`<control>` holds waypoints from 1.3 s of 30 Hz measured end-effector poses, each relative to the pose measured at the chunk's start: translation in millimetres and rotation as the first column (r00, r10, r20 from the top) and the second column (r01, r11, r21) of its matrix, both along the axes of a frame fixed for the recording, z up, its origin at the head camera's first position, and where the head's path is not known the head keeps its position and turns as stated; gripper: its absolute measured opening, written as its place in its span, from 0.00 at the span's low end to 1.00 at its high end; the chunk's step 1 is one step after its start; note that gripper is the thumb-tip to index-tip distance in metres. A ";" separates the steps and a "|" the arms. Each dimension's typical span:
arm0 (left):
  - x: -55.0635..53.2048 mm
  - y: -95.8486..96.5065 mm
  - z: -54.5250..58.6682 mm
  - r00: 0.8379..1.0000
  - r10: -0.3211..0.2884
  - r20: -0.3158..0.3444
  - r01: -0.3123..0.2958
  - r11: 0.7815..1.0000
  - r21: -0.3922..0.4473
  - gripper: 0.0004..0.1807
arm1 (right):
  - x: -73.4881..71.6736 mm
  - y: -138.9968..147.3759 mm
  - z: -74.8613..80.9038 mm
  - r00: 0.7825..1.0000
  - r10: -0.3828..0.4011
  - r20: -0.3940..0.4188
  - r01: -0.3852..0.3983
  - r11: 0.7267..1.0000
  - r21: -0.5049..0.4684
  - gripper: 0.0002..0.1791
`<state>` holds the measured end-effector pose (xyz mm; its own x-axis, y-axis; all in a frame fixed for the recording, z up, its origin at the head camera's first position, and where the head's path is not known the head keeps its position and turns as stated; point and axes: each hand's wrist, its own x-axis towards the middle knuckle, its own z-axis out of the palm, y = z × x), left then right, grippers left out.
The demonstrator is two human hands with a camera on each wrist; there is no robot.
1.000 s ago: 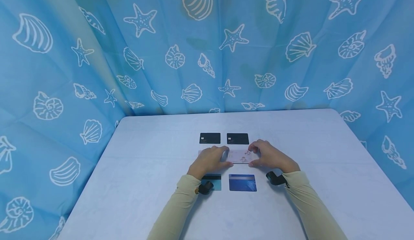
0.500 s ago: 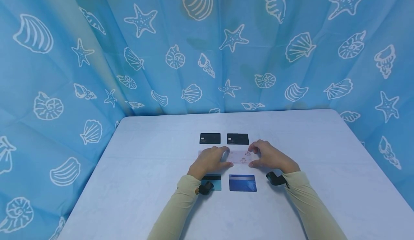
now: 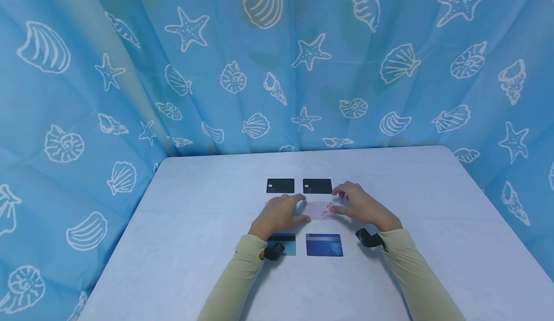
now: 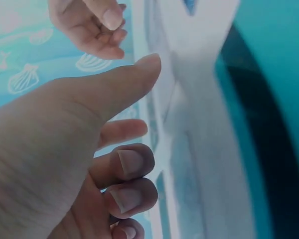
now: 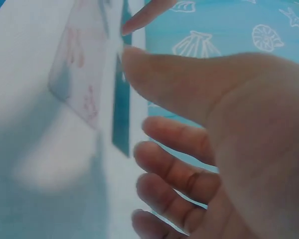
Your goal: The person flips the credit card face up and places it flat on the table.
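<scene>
A thin pale slip with pink print (image 3: 318,210) lies flat in the middle of the card layout, partly hidden by my left hand (image 3: 279,214). That hand arches over its left part, thumb spread from the loosely bent fingers. In the left wrist view, nothing shows between thumb and fingers. My right hand (image 3: 363,207) hovers at the slip's right end, thumb overlapping it in the head view. Seen from the right wrist, the fingers (image 5: 177,174) are relaxed and hold nothing. Behind lie two black VIP cards, a left one (image 3: 280,186) and a right one (image 3: 317,186).
In front of the slip lie a blue card (image 3: 324,245) and a teal card with a dark stripe (image 3: 289,246), the latter partly covered by the left wrist and its camera (image 3: 274,251). The white-covered table (image 3: 182,225) meets a blue shell-print curtain (image 3: 259,61) behind.
My right thumb has moved up and left off the slip's front corner, and the right fingers have lifted slightly. The slip looks flatter than a second ago. My left hand has barely moved.
</scene>
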<state>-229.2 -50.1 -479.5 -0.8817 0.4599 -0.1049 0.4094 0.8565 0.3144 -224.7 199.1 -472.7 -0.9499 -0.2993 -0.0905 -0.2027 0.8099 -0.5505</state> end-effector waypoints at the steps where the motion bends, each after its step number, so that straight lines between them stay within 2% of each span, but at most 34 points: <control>1: -0.5 -1.8 0.8 1.000 0.008 -0.003 -0.008 1.000 0.008 0.34 | 0.6 -0.6 2.0 1.000 -0.001 -0.016 0.001 1.000 -0.005 0.27; 4: -1.5 -8.1 5.6 0.999 0.030 -0.017 -0.029 0.999 0.040 0.34 | 2.8 -3.1 8.0 0.998 -0.002 -0.067 0.001 1.000 -0.016 0.27; 8: -0.8 -16.5 17.6 0.999 0.042 -0.034 -0.038 0.994 0.103 0.33 | 8.2 -9.5 18.5 0.992 -0.009 -0.128 0.006 1.000 -0.030 0.26; 14: 2.6 -23.2 34.4 0.998 0.040 -0.049 -0.030 0.983 0.183 0.33 | 20.8 -18.6 37.1 0.971 -0.036 -0.238 0.025 0.998 -0.050 0.24; 20: 11.8 -36.2 47.9 0.999 0.030 -0.038 -0.022 0.977 0.212 0.35 | 37.2 -28.3 53.3 0.947 -0.069 -0.313 0.039 0.994 -0.100 0.24; 23: 19.7 -45.0 52.6 0.999 0.031 -0.029 -0.024 0.975 0.222 0.35 | 43.8 -34.7 56.1 0.940 -0.054 -0.337 0.011 0.992 -0.128 0.24; 27: 29.7 -54.1 51.7 1.000 0.002 -0.019 0.002 0.975 0.221 0.35 | 52.0 -42.8 53.9 0.933 -0.021 -0.360 -0.032 0.989 -0.143 0.24; 31: 41.1 -62.1 45.6 1.000 -0.021 0.020 0.017 0.978 0.209 0.36 | 60.5 -50.0 49.1 0.938 0.001 -0.348 -0.053 0.989 -0.141 0.24; 39: 58.3 -82.1 30.3 0.999 -0.010 0.048 0.002 0.986 0.169 0.38 | 71.8 -63.5 36.6 0.950 0.076 -0.302 -0.116 0.986 -0.117 0.28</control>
